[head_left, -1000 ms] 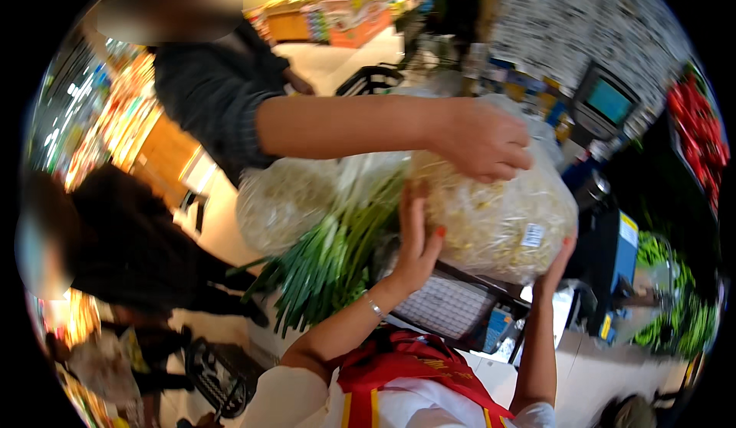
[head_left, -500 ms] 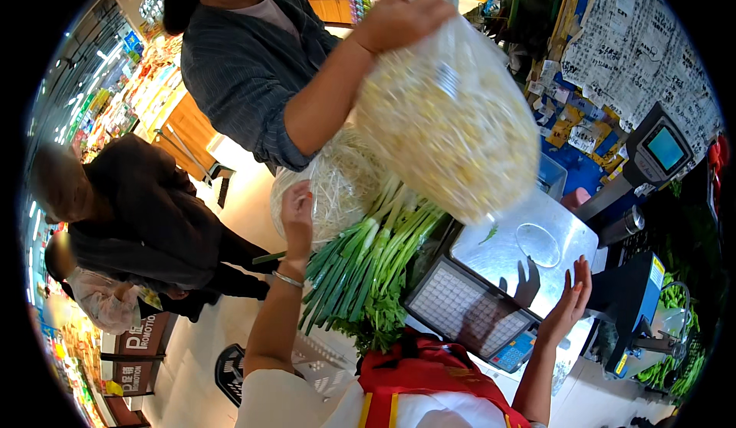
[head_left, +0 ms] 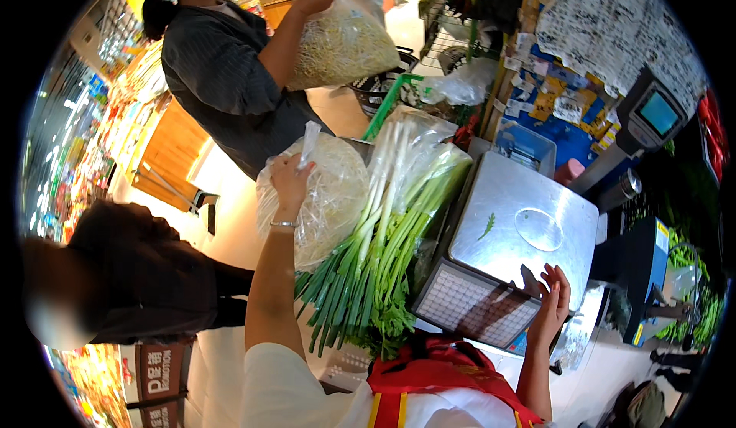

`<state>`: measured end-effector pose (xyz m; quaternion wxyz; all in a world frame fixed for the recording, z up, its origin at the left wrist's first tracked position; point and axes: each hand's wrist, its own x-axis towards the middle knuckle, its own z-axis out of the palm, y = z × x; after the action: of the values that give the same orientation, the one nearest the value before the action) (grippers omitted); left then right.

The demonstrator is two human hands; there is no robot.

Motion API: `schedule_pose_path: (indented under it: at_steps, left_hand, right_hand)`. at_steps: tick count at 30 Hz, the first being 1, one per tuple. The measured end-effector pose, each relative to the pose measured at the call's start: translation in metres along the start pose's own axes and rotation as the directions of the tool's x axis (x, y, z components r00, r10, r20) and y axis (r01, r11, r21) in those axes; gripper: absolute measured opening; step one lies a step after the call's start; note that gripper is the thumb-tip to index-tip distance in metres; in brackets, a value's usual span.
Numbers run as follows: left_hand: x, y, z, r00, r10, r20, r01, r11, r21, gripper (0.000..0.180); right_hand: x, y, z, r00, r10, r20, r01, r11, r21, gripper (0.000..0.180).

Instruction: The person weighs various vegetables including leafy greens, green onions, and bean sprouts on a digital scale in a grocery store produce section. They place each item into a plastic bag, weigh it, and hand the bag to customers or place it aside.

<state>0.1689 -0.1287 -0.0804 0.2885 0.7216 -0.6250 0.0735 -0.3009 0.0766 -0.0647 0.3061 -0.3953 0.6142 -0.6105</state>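
My left hand [head_left: 290, 181] is closed round the neck of a clear plastic bag of pale, thin strands [head_left: 337, 198], on the left of the counter. Against that bag lie long scallions [head_left: 366, 248] and a bunch of leafy celery-like greens [head_left: 429, 217], partly in clear plastic. Over the front right edge of the metal weighing scale [head_left: 498, 198], my right hand [head_left: 553, 301] is held up with fingers apart and nothing in it. Only a small green leaf [head_left: 487, 226] rests on the scale's plate.
Across from me a person in a dark striped shirt holds a bag of yellowish sprouts [head_left: 345, 44]. The scale's display [head_left: 655, 113] rises on a post at right. Behind the scale sits a blue bin [head_left: 527, 148]. Another person in dark clothes [head_left: 146, 267] stands at left.
The person opposite has carried the sprout bag away from over the scale to the far left. My left hand has taken hold of the other bag's neck. My right hand has dropped slightly leftward.
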Motion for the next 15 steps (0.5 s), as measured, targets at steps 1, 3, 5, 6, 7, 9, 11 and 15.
schedule_pose_path:
  at_steps: [1, 3, 5, 6, 7, 9, 11, 15]
  left_hand:
    - [-0.002, -0.006, 0.004, 0.993, 0.070, -0.092, -0.073, 0.997, -0.028, 0.027]
    - [-0.003, -0.011, 0.009, 0.962, 0.149, -0.228, -0.169, 0.983, -0.071, 0.022]
    - [-0.003, -0.005, 0.011, 0.934, 0.171, -0.313, -0.216, 0.970, -0.114, 0.019]
    - [-0.001, -0.006, 0.009, 0.918, 0.154, -0.365, -0.216, 0.967, -0.135, 0.017]
    - [0.004, -0.008, 0.006, 0.896, 0.137, -0.422, -0.220, 0.963, -0.156, 0.015]
    - [0.006, 0.003, -0.007, 0.919, 0.052, -0.391, -0.166, 0.950, -0.265, 0.012]
    - [0.002, 0.026, -0.037, 0.947, -0.031, -0.320, -0.093, 0.926, -0.365, 0.013]
    - [-0.007, 0.059, -0.087, 0.950, -0.096, -0.298, -0.055, 0.885, -0.463, 0.021]
  right_hand:
    - [-0.002, -0.001, -0.001, 1.000, 0.008, -0.003, -0.008, 1.000, 0.004, 0.035]
    - [-0.004, 0.001, -0.003, 1.000, 0.024, -0.006, -0.024, 0.999, 0.037, 0.033]
    - [-0.008, -0.001, -0.004, 0.998, 0.048, -0.031, -0.046, 0.997, 0.064, 0.032]
    - [-0.010, -0.003, -0.006, 0.998, 0.054, -0.034, -0.052, 0.995, 0.080, 0.031]
    - [-0.011, -0.001, -0.008, 0.998, 0.063, -0.023, -0.061, 0.995, 0.077, 0.030]
    - [-0.016, 0.003, -0.014, 0.996, 0.086, -0.016, -0.085, 0.994, 0.069, 0.028]
    - [-0.022, 0.009, -0.016, 0.999, 0.044, 0.021, -0.045, 0.999, 0.019, 0.025]
    - [-0.038, 0.013, 0.010, 0.971, 0.030, 0.237, -0.020, 0.999, -0.045, 0.021]
